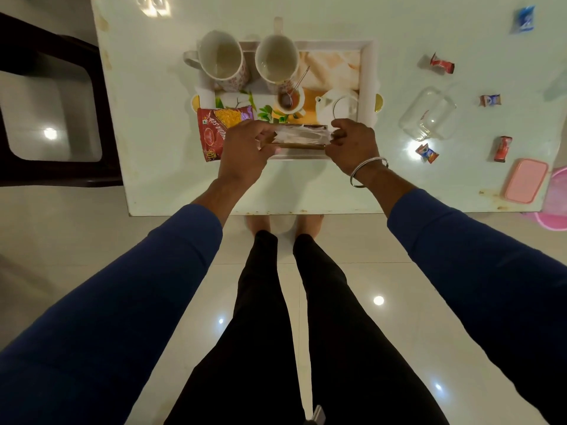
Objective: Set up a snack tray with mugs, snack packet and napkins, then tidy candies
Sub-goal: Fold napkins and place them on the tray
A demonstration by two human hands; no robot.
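On the table (159, 179), I see the red snack packet (214, 130) lying at the tray's (368, 75) left edge, two mugs (221, 56) behind it. My left hand (245, 148) and right hand (349, 142) each curl a closed grip round an end of the napkin holder (302, 139) at the tray's near rim. Candies (441, 64) lie scattered to the right.

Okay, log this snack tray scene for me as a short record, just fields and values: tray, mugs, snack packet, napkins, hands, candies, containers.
tray: white-rimmed tray on the table
mugs: two empty mugs at the tray's far-left end
snack packet: red packet at the tray's near-left corner, overhanging the rim
napkins: napkin holder at the tray's near edge
hands: left hand and right hand each grip one end of the holder
candies: six wrapped candies scattered right of the tray
containers: clear glass container, pink lid
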